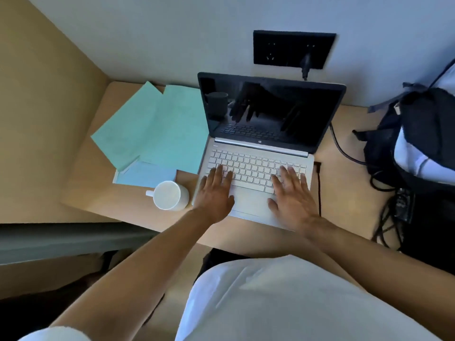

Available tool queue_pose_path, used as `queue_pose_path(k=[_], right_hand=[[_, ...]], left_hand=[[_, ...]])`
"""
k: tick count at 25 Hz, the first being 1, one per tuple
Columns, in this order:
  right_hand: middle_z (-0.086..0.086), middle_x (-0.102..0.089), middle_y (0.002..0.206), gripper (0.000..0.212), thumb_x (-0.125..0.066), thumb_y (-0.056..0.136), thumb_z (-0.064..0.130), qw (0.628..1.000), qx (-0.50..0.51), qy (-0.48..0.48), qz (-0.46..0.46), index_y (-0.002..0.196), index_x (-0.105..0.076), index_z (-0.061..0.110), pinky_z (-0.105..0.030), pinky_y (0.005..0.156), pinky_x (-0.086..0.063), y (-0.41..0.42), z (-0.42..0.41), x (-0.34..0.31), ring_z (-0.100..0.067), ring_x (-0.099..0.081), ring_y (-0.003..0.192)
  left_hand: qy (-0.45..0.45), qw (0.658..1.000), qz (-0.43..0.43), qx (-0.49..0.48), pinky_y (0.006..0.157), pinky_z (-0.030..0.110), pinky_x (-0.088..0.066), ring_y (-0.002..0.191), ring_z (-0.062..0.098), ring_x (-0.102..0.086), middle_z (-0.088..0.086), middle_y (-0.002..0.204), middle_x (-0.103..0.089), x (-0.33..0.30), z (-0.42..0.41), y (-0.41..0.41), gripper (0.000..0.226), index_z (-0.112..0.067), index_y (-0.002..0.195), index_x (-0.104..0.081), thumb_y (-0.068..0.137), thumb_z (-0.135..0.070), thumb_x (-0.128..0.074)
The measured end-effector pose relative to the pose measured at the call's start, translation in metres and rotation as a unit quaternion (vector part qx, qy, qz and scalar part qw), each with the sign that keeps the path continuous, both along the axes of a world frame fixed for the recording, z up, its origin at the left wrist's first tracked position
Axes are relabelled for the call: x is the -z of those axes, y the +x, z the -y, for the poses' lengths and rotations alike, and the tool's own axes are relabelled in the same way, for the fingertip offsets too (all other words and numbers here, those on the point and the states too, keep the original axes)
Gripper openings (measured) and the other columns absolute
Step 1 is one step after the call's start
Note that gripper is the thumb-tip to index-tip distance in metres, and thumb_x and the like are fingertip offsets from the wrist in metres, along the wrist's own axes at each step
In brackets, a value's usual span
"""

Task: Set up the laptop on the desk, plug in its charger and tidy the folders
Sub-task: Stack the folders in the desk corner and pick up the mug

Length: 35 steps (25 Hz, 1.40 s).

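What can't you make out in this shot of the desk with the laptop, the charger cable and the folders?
All in the head view:
- Charger cable: whether it is seated in the laptop; the joint is too small and dark.
- Wall socket plug: its cable drops behind the lid.
- Green folders: right edge hidden behind the screen.
- Backpack: cut off by the right edge.
- Keys under left hand and right hand.

A small round logo sits on the laptop [258, 153] hinge strip below the dark screen, too blurred to read; the key legends are illegible too.
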State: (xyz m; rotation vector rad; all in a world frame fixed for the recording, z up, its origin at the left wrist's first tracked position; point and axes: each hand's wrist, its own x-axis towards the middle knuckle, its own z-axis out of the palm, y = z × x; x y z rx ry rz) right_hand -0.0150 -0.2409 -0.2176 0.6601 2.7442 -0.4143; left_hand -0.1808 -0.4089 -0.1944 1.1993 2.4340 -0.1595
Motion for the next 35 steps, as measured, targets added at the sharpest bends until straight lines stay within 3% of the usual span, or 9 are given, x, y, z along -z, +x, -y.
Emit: queue_pose_path(k=[7, 12, 15, 17, 21, 26, 31, 35], right_hand=[[-0.016, 0.000, 0.167, 0.068, -0.040, 0.101, 0.041, 0.992, 0.127, -0.012, 0.025, 0.158, -0.016, 0.013, -0.047, 0.126, 0.000, -0.033, 0.073, -0.016, -0.034, 0.005, 0.155], [-0.016, -0.006, 0.167, 0.067, -0.042, 0.101, 0.041, 0.987, 0.157, -0.038, -0.004, 0.157, -0.020, 0.012, -0.044, 0.126, -0.003, -0.057, 0.116, -0.023, -0.034, 0.000, 0.155], [-0.017, -0.017, 0.163, 0.064, -0.049, 0.098, 0.033, 0.990, 0.124, -0.066, -0.023, 0.154, -0.029, 0.011, -0.043, 0.125, -0.014, -0.069, 0.128, -0.030, -0.034, -0.010, 0.153], [-0.015, -0.026, 0.159, 0.061, -0.055, 0.095, 0.026, 0.985, 0.125, -0.105, -0.047, 0.150, -0.036, 0.011, -0.042, 0.121, -0.026, -0.081, 0.131, -0.035, -0.032, -0.020, 0.149], [-0.007, -0.043, 0.142, 0.048, -0.055, 0.092, 0.017, 0.972, 0.115, -0.178, -0.101, 0.139, -0.049, 0.010, -0.034, 0.105, -0.043, -0.121, 0.139, -0.043, -0.025, -0.044, 0.133], [-0.010, -0.053, 0.136, 0.044, -0.055, 0.094, 0.017, 0.953, 0.153, -0.229, -0.126, 0.137, -0.054, 0.009, -0.028, 0.105, -0.039, -0.194, 0.146, -0.053, -0.025, -0.053, 0.125], [-0.015, -0.045, 0.151, 0.055, -0.055, 0.096, 0.022, 0.936, 0.245, -0.233, -0.096, 0.146, -0.044, 0.003, -0.029, 0.115, -0.028, -0.257, 0.143, -0.049, -0.026, -0.039, 0.142], [-0.023, -0.041, 0.152, 0.061, -0.057, 0.094, 0.025, 0.928, 0.312, -0.193, -0.059, 0.146, -0.041, -0.002, -0.034, 0.119, -0.025, -0.310, 0.143, -0.036, -0.031, -0.030, 0.147]], left_hand=[[0.037, 0.994, 0.076, 0.072, 0.124, 0.049, -0.007, 0.153, 0.031, 0.001, 0.015, 0.166, 0.000, 0.005, 0.030, -0.015, 0.073, -0.014, 0.157, -0.014, 0.094, -0.030, -0.046], [0.089, 0.987, 0.083, 0.103, 0.123, 0.044, -0.017, 0.151, 0.031, -0.012, 0.017, 0.163, -0.016, -0.006, 0.055, -0.034, 0.066, -0.011, 0.154, -0.025, 0.094, -0.028, -0.046], [0.165, 0.979, 0.093, 0.076, 0.112, 0.039, -0.036, 0.143, 0.028, -0.034, 0.013, 0.155, -0.037, -0.024, 0.066, -0.043, 0.055, -0.006, 0.147, -0.039, 0.095, -0.020, -0.049], [0.224, 0.971, 0.060, 0.061, 0.099, 0.038, -0.047, 0.126, 0.029, -0.052, 0.011, 0.138, -0.055, -0.036, 0.074, -0.051, 0.046, -0.005, 0.135, -0.053, 0.092, -0.020, -0.052], [0.246, 0.968, -0.009, -0.052, 0.090, 0.042, -0.053, 0.108, 0.033, -0.060, 0.011, 0.117, -0.065, -0.044, 0.103, -0.085, 0.039, -0.007, 0.117, -0.065, 0.087, -0.026, -0.049], [0.209, 0.954, -0.025, -0.215, 0.091, 0.043, -0.049, 0.110, 0.038, -0.058, 0.016, 0.115, -0.067, -0.042, 0.150, -0.140, 0.031, -0.006, 0.115, -0.068, 0.091, -0.024, -0.058], [0.206, 0.949, -0.006, -0.239, 0.091, 0.039, -0.049, 0.109, 0.038, -0.058, 0.016, 0.112, -0.067, -0.018, 0.181, -0.220, 0.029, -0.005, 0.114, -0.069, 0.092, -0.023, -0.061], [0.182, 0.955, 0.007, -0.233, 0.100, 0.043, -0.046, 0.118, 0.041, -0.052, 0.023, 0.124, -0.060, -0.001, 0.190, -0.314, 0.042, 0.001, 0.124, -0.062, 0.091, -0.027, -0.062]])
